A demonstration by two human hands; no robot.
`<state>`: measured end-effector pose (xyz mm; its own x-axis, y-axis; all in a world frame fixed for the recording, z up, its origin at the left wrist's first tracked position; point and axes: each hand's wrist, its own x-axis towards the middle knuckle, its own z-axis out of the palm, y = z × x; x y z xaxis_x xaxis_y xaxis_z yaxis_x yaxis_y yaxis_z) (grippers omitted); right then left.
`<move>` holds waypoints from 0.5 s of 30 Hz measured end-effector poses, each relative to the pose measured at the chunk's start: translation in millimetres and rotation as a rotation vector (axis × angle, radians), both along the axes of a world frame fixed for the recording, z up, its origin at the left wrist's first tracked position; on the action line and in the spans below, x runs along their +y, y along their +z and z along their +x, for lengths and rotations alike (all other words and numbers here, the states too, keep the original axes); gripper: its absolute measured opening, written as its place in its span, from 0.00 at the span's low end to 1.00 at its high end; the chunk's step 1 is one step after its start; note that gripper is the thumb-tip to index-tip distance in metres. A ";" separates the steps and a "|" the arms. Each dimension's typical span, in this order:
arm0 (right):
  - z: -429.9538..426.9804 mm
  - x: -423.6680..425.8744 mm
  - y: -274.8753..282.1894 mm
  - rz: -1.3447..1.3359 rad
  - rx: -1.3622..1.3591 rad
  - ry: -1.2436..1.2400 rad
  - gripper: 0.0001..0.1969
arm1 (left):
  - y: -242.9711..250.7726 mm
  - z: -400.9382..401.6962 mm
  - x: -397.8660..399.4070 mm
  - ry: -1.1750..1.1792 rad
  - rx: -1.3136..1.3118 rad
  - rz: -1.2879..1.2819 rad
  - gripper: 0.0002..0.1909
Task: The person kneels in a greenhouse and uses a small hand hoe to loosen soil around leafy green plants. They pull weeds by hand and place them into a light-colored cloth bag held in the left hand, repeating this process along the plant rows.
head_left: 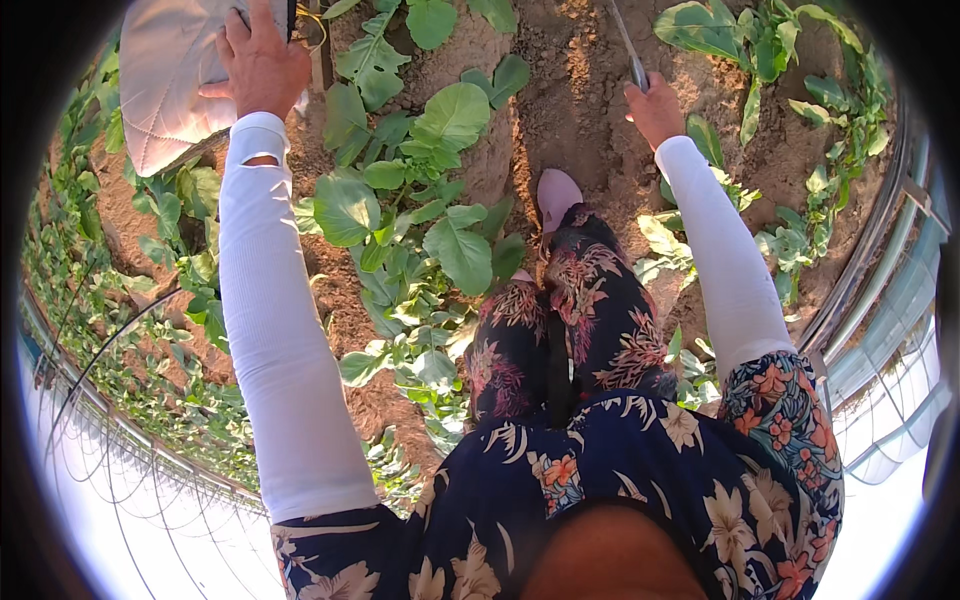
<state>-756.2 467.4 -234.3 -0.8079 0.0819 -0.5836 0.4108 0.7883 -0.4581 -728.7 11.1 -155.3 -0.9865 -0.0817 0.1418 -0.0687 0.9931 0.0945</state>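
Note:
My left hand (266, 71) lies with spread fingers on a pale quilted fabric item (172, 82) at the upper left. Its dark edge runs beside my thumb, and the picture's rim cuts off the top of it. Out to the right, my right hand (657, 109) grips the handle end of a long, thin metal tool (626, 37). The far end of that tool leaves the view at the top. Between my hands grows a row of broad-leaved green plants (450, 120), rooted in brown soil (566, 97).
My pink shoe (559, 196) stands in the furrow beside the row. More leafy plants grow at the right (765, 45) and in rows at the left (157, 337). Curved metal framing (862, 262) edges the right side; a thin bent rod (112, 345) arches at the left.

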 end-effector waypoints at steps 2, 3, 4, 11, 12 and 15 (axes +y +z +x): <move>-7.4 2.0 -18.1 0.005 0.091 0.026 0.20 | -13.8 0.5 -12.8 0.067 0.006 0.118 0.43; -12.7 5.6 -28.6 0.007 0.137 0.034 0.19 | -11.3 -1.2 -10.1 0.094 0.009 0.177 0.43; -15.5 9.3 -38.8 0.017 0.229 0.067 0.20 | -8.1 -1.3 2.0 0.208 0.005 0.099 0.41; -57.2 35.5 -56.8 0.113 0.369 0.282 0.22 | -4.0 -12.9 7.4 0.146 0.047 0.254 0.41; -58.9 36.6 -51.8 0.172 0.402 0.349 0.23 | -9.3 -11.1 1.1 0.132 0.057 0.308 0.40; -48.4 42.6 -35.5 0.166 0.711 0.482 0.22 | -31.1 -10.0 -22.7 0.008 0.277 0.283 0.35</move>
